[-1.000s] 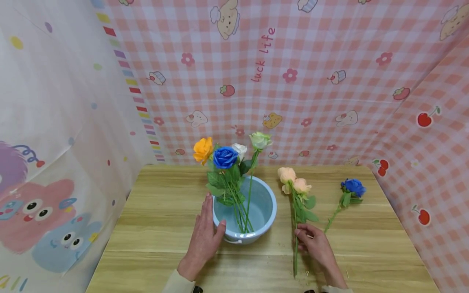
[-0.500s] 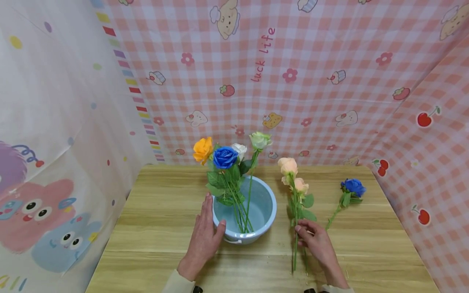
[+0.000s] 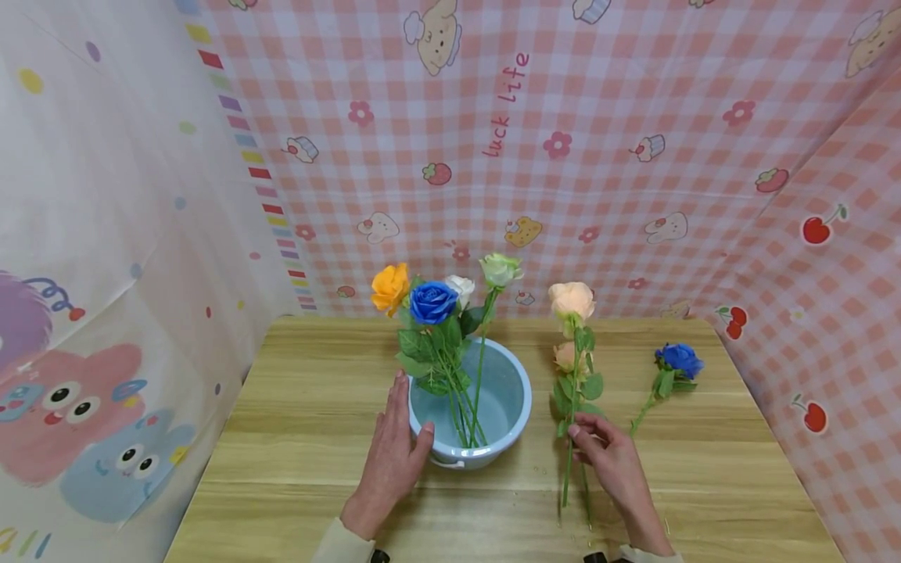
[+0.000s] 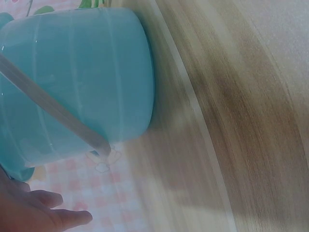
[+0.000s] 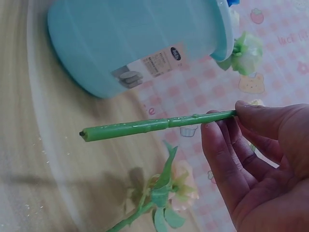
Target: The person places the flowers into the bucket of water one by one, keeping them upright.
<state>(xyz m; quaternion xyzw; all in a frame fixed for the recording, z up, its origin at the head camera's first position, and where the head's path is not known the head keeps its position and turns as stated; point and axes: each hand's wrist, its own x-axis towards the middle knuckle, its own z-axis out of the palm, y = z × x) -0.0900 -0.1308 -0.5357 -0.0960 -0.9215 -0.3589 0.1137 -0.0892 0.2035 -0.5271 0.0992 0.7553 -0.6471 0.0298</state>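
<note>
Thumb and fingers [image 5: 219, 150] of the right hand [image 3: 614, 473] are pinching a green stem [image 5: 125, 129], and the peach rose [image 3: 572, 301] it belongs to is up off the worktop [image 3: 303, 391], bloom pointing away from the person and cut end toward them. From the right wrist I can see that end hanging free in the air. Just beneath lies the other peach rose [image 3: 566, 357], resting on the worktop, partly covered from above by the one in the hand. The left hand [image 3: 390, 461] has its fingers straight and the thumb spread, laid against the left side of the blue bucket [image 3: 525, 383], with the thumb near the rim; it isn't gripping anything. The bucket stands upright between the two hands, a pale handle [image 4: 53, 104] slanting across its side and a printed label [image 5: 149, 67] on the wall facing the right wrist. Four roses lean inside it, blooms well above the rim: an orange rose [image 3: 390, 289] farthest left, a blue rose [image 3: 432, 303] beside it, a white rose [image 3: 461, 288] partly behind that, and a pale green rose [image 3: 501, 270] to the right. Beyond the right hand, a second blue rose [image 3: 680, 360] lies on the worktop. Pink checked cloth [image 3: 493, 102] hangs behind, with white printed cloth [image 3: 105, 195] on the left.
</note>
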